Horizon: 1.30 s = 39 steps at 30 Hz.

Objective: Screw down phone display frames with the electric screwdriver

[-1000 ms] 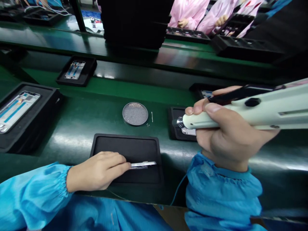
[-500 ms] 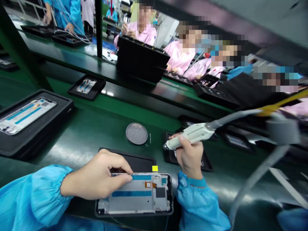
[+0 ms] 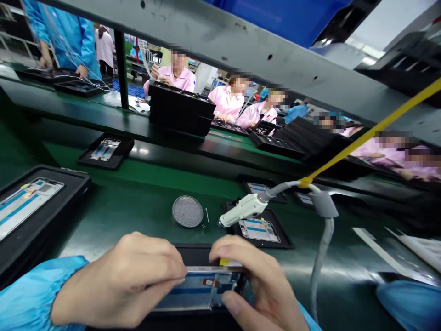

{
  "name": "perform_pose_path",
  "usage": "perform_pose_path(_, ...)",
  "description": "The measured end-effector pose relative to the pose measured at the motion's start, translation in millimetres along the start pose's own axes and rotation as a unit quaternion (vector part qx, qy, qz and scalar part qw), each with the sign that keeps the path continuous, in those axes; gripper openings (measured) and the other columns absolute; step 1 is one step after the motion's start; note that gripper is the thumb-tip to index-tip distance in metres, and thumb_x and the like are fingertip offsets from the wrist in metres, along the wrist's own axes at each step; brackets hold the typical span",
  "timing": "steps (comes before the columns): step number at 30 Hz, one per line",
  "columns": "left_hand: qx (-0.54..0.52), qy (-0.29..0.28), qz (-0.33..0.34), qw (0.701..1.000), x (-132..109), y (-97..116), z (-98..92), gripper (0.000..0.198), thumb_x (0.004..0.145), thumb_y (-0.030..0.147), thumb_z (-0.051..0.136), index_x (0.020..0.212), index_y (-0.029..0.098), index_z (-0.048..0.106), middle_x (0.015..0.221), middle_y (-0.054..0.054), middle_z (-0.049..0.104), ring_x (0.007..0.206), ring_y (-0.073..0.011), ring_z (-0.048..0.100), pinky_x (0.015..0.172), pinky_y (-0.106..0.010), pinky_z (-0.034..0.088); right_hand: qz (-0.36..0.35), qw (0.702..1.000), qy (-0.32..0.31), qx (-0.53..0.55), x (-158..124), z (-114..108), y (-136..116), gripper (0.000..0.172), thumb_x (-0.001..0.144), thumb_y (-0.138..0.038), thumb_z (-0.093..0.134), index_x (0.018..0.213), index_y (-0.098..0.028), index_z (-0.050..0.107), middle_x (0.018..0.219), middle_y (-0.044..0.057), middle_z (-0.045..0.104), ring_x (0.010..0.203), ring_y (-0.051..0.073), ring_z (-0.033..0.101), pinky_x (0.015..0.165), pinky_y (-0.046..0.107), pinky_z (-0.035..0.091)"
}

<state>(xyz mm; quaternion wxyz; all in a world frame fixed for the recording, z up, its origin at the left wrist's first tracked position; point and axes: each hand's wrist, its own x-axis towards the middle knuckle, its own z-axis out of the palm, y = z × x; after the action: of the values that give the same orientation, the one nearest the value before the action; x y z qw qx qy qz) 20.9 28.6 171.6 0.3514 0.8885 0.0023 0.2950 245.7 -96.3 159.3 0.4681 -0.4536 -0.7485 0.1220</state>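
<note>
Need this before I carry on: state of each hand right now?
Left hand: closed, pinching the upper edge of the phone frame.
Right hand: thumb and fingers parted at the frame's right end; whether it grips cannot be told.

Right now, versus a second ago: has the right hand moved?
Yes: against the dish, the right hand has come nearer the wearer, off the driver to the phone frame.

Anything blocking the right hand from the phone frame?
Nothing visible: the right hand curls around the right end of the phone frame; contact unclear. The corded tool hangs beyond both, out of the way.
</note>
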Motion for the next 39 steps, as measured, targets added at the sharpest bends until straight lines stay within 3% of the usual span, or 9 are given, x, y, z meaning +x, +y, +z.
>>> perform_pose_path(2,-0.001,-0.007,0.001,1.000,-1.0,1.5,-0.6,0.017,0.095,0.005,0.050,0.099,0.015,0.063,0.083,-0.004,0.069,0.071,-0.0129,0.066,0.061,-0.020,0.049,-0.026,0.998,-0.050,0.017,13.3,6.0,-3.6,0.023,0.089,-0.025,0.059,0.112,-0.021,0.059,0.084,0.004,0.069,0.074,0.016,0.066,0.064,0.027,0.052)
perform_pose_path(5,0.000,-0.003,0.005,1.000,-1.2,1.5,-0.4,0.018,0.095,0.004,0.049,0.099,0.015,0.062,0.082,-0.004,0.070,0.071,-0.0138,0.067,0.061,-0.020,0.050,-0.007,0.999,-0.045,0.005,22.7,12.9,2.0,0.008,0.087,-0.018,0.059,0.095,-0.021,0.059,0.071,0.001,0.067,0.061,0.013,0.063,0.056,0.025,0.046)
perform_pose_path(8,0.009,0.004,0.004,1.000,-0.7,0.6,-0.5,0.018,0.095,0.004,0.048,0.100,0.015,0.062,0.083,-0.004,0.070,0.074,-0.0141,0.069,0.062,-0.020,0.051,0.009,0.998,-0.050,0.021,22.9,15.6,7.5,0.010,0.084,-0.012,0.061,0.089,-0.020,0.059,0.066,0.000,0.066,0.058,0.012,0.062,0.055,0.023,0.047)
perform_pose_path(17,0.032,-0.011,0.011,0.999,-1.0,3.6,-2.6,0.023,0.095,0.004,0.044,0.107,0.014,0.061,0.088,-0.004,0.072,0.077,-0.0136,0.070,0.064,-0.020,0.052,-0.029,0.997,-0.038,0.065,24.1,18.2,9.7,0.015,0.082,-0.005,0.059,0.090,-0.016,0.064,0.063,0.003,0.067,0.057,0.013,0.063,0.055,0.024,0.050)
perform_pose_path(39,0.015,-0.013,-0.007,1.000,1.1,0.3,-0.3,0.021,0.095,0.005,0.046,0.102,0.016,0.061,0.084,-0.003,0.071,0.073,-0.0135,0.069,0.060,-0.020,0.049,-0.024,0.995,-0.044,0.086,23.1,20.3,12.7,0.018,0.081,-0.003,0.058,0.090,-0.016,0.066,0.066,0.004,0.067,0.059,0.013,0.062,0.057,0.026,0.051)
